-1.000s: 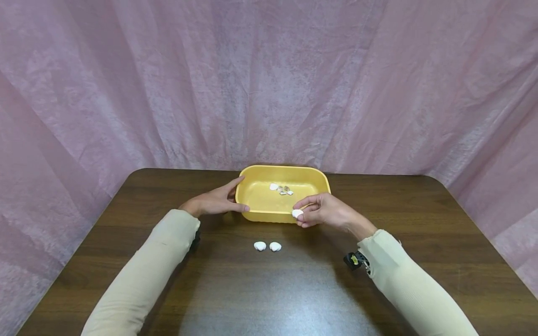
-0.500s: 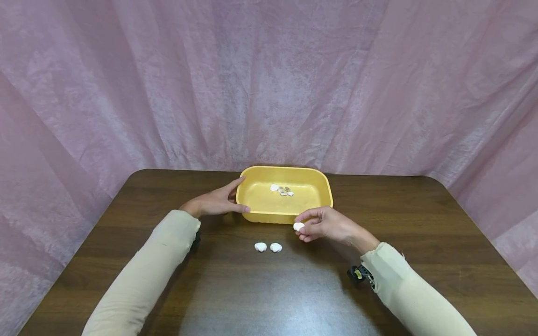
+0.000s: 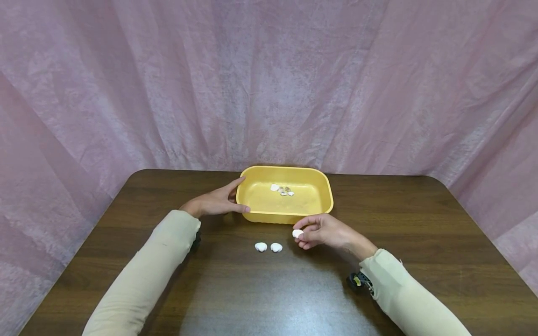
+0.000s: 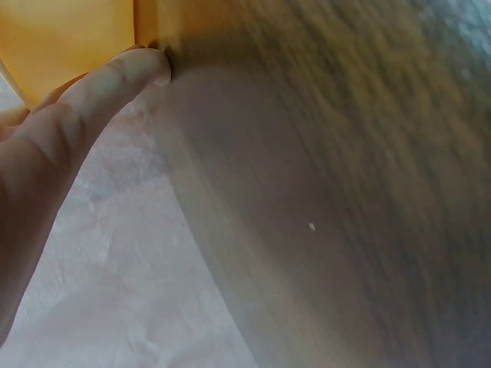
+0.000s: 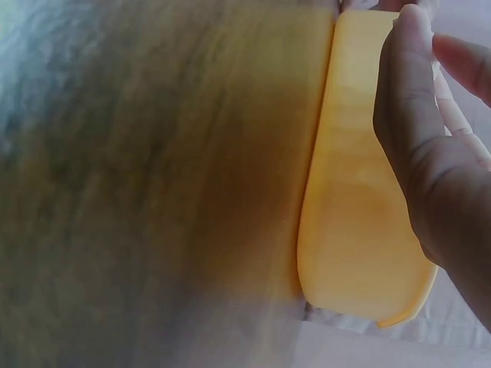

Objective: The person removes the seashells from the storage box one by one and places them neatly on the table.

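Observation:
A yellow plastic basin [image 3: 277, 217] stands near the table's far edge, with several small shells [image 3: 286, 191] on its floor. My left hand [image 3: 214, 200] holds the basin's left end, thumb at the near rim and a finger along the side. In front of the basin, my right hand [image 3: 325, 232] pinches a white seashell [image 3: 297, 233] between thumb and fingers, just above or at the table. Left of it, two ribbed white seashells lie side by side on the table: a left seashell [image 3: 261, 247] and a right seashell [image 3: 276, 247]. The right wrist view hides the held seashell.
The dark wooden table [image 3: 252, 289] has rounded far corners. Behind it hangs a pink curtain [image 3: 269, 84], close to the basin's back. A wrist camera [image 3: 359, 280] sits under the right sleeve.
My right hand has moved from the basin's near rim toward me, bringing the white seashell down in front of the basin. The left hand stays at the basin's left end.

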### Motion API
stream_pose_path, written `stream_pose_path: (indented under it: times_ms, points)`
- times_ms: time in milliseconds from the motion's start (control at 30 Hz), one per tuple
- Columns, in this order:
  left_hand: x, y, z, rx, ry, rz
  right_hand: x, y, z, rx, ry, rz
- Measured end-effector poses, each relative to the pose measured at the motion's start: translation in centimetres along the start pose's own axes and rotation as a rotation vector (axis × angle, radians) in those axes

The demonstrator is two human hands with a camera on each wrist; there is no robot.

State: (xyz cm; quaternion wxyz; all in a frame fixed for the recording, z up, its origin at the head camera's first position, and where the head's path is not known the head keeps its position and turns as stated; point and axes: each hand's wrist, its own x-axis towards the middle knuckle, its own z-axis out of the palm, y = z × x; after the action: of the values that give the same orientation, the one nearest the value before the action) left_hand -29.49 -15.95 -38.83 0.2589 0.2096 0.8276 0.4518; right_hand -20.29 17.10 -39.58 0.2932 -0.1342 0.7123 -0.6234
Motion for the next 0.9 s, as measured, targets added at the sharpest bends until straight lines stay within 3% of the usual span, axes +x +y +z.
stream_pose_path:
  times_ms: [367, 900]
  points:
    - [0.0, 0.0, 0.1, -0.019, -0.001, 0.005, 0.0, 0.8, 0.5, 0.030, 0.000, 0.009]
    - [0.0, 0.1, 0.1, -0.020, 0.001, 0.007, 0.1, 1.6, 0.6, -0.015, -0.011, 0.039]
